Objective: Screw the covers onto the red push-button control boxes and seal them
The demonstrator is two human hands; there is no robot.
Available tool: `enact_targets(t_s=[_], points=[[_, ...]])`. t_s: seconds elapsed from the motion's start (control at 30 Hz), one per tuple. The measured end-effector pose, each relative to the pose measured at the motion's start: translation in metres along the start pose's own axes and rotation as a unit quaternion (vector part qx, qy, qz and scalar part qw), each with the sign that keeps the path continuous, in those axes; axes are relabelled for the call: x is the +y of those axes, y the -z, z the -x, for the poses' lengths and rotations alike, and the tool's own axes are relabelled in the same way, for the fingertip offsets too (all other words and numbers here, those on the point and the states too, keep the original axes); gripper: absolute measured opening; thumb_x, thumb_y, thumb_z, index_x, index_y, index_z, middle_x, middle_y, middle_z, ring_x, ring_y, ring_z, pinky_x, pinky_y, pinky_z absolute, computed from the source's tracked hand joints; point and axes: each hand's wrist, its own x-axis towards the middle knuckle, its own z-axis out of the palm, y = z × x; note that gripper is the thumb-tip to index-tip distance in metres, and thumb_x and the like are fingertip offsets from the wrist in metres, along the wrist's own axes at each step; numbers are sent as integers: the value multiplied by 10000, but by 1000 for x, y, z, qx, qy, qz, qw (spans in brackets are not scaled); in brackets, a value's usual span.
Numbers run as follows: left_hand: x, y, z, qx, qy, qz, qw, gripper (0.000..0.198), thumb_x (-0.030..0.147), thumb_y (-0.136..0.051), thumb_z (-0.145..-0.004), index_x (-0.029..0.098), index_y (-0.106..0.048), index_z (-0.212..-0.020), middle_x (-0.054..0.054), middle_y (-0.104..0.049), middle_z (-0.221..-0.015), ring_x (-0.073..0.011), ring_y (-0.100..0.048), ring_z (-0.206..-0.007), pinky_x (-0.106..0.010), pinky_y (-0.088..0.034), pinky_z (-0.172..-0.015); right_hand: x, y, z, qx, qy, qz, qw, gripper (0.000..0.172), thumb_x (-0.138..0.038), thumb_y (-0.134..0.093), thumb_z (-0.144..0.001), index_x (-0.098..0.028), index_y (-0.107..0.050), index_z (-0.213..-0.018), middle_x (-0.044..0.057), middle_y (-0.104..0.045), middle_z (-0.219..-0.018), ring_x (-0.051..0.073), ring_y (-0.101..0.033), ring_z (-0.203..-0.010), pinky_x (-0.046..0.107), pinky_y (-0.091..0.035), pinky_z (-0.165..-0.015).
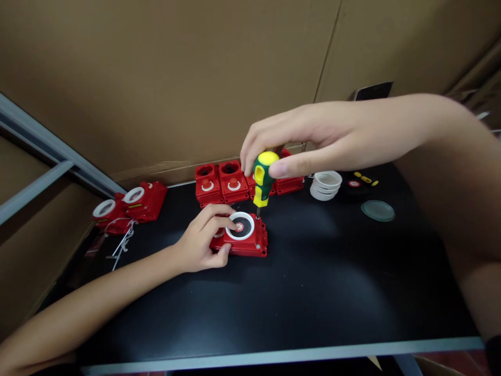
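Observation:
A red plastic housing (250,245) with a white ring on its face lies flat on the black table (305,292). My left hand (203,240) grips its left side, thumb at the front edge and fingers over the top. My right hand (313,138) pinches the top of a stubby green and yellow screwdriver (262,180), held upright. Its tip meets the housing's upper right corner.
A row of red housings (230,183) lines the back edge against the cardboard wall. Two more red housings (131,203) with white rings and loose wire sit at the left. Stacked white rings (326,185), a clear disc (378,210) and small parts lie at the right.

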Motion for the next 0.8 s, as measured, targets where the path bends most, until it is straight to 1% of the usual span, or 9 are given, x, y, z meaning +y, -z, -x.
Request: enact_targets(t_s=[0.07,0.17,0.2,0.27,0.37,0.43,0.53,0.67,0.8], points=[[0,0,0,0,3,2,1000,345,243,-692,-970,226,-634,-1311,-151,-705,-1310,-292,-748,-1138,-445,-681,-938,-6,-8,-4,66,-21,73,995,412,-560,-600,-1121,-203,-790,-1199,86,-790,-1221,196,-684,-963,314,-502,-783],[0,0,0,0,1,3,1000,343,237,-685,-969,225,-635,-1309,-149,-699,-1307,-287,-744,-1145,-443,-682,-951,-17,-22,-11,136,-99,225,960,525,-700,-612,-1063,-217,-720,-889,85,-755,-907,206,-603,-763,341,-374,-644],[0,0,-1,0,1,2,1000,343,236,-683,-969,225,-634,-1308,-148,-697,-1305,-287,-743,-1149,-443,-683,-956,-22,-26,-12,146,-125,267,944,589,-746,-591,-1053,-219,-669,-801,83,-715,-814,209,-577,-721,347,-328,-622],[0,-1,-1,0,1,2,1000,344,236,-680,-969,227,-630,-1309,-146,-693,-1306,-286,-740,-1156,-444,-683,-961,-30,-33,-14,156,-162,329,917,675,-799,-521,-1057,-227,-585,-703,78,-637,-695,216,-545,-676,354,-257,-605],[0,-1,-1,0,0,4,1000,345,233,-676,-966,223,-628,-1308,-145,-686,-1310,-279,-737,-1157,-435,-684,-960,-37,-36,-15,167,-181,374,894,676,-760,-465,-1081,-231,-501,-663,69,-579,-648,204,-484,-644,363,-207,-611],[0,-1,-1,0,0,4,1000,341,233,-673,-970,220,-628,-1307,-144,-684,-1311,-274,-735,-1156,-428,-683,-958,-37,-34,-14,161,-174,371,898,635,-715,-497,-1076,-228,-453,-671,54,-559,-665,178,-398,-617,366,-195,-613],[0,0,0,0,2,2,1000,340,237,-671,-976,225,-624,-1313,-145,-690,-1312,-279,-736,-1154,-435,-686,-950,-31,-28,-12,147,-137,317,927,566,-657,-554,-1065,-226,-455,-712,32,-559,-704,158,-342,-607,359,-206,-599],[0,0,-1,-3,3,2,1000,350,236,-679,-972,232,-622,-1317,-146,-696,-1316,-286,-741,-1150,-448,-687,-946,-20,-20,-9,135,-66,231,961,474,-605,-606,-1072,-235,-540,-783,21,-621,-791,157,-441,-666,332,-306,-606],[0,0,-1,-3,1,6,1000,344,239,-689,-973,227,-627,-1311,-150,-696,-1316,-287,-743,-1154,-444,-682,-954,-11,-14,-7,124,-24,169,978,413,-591,-647,-1078,-244,-651,-854,21,-679,-883,165,-548,-759,319,-396,-666]])
